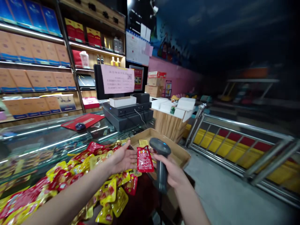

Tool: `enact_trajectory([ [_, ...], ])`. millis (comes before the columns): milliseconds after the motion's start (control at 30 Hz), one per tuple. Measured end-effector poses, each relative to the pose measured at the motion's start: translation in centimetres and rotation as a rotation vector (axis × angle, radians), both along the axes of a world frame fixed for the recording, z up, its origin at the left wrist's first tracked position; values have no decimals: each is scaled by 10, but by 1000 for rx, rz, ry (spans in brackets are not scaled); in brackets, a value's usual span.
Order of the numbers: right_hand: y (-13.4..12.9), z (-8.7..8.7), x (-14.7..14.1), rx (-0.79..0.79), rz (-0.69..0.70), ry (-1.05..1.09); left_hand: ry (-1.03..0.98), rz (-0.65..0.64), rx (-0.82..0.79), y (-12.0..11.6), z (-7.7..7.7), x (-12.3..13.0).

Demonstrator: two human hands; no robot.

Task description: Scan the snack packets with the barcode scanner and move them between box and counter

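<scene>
A dark grey handheld barcode scanner stands upright in my right hand, its head tilted toward the left and a small blue light on top. Between my two hands is a small red snack packet; the right fingertips reach its right edge. My left hand is open, thumb raised and fingers stretched toward the packet's left edge. Whether the left fingertips touch it, I cannot tell. Below and left of my hands lies a heap of red and yellow snack packets. Behind the scanner sits a shallow cardboard box.
A glass counter runs along the left, with a red mat and a black mouse on it. Beyond stand a cash drawer and a monitor. Metal railings border the floor at right. Boxed goods fill the shelves.
</scene>
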State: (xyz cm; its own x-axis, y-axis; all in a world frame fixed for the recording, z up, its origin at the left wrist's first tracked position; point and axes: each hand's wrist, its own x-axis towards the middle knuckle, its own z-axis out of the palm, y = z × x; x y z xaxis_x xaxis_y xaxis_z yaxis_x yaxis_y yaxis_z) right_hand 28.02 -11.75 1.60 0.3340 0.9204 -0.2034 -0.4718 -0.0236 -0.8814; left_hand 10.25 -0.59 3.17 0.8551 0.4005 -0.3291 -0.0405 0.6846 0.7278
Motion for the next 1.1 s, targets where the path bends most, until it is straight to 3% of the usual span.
enact_trajectory([
  [200, -20, -6, 52, 38, -221, -74, 103, -84, -12, 0, -10, 73],
  [267, -24, -9, 59, 34, -242, -90, 126, -72, -46, 4, -14, 80],
  [367, -23, -12, 56, 43, -193, -75, 99, -54, -88, 9, -17, 68],
  [533, -1, -11, 11, 71, 1, -46, 76, 86, -88, 10, -14, 1],
  [700, 27, -15, -58, 38, 222, -20, 1, 309, -80, -1, -5, -100],
  [833, 36, -23, -113, -16, 418, -46, -20, 498, -92, -23, -4, -175],
  [967, 34, -39, -156, -89, 555, -89, -37, 629, -132, -52, -18, -225],
  [1100, 27, -62, -179, -174, 632, -181, -6, 693, -192, -77, -48, -253],
])
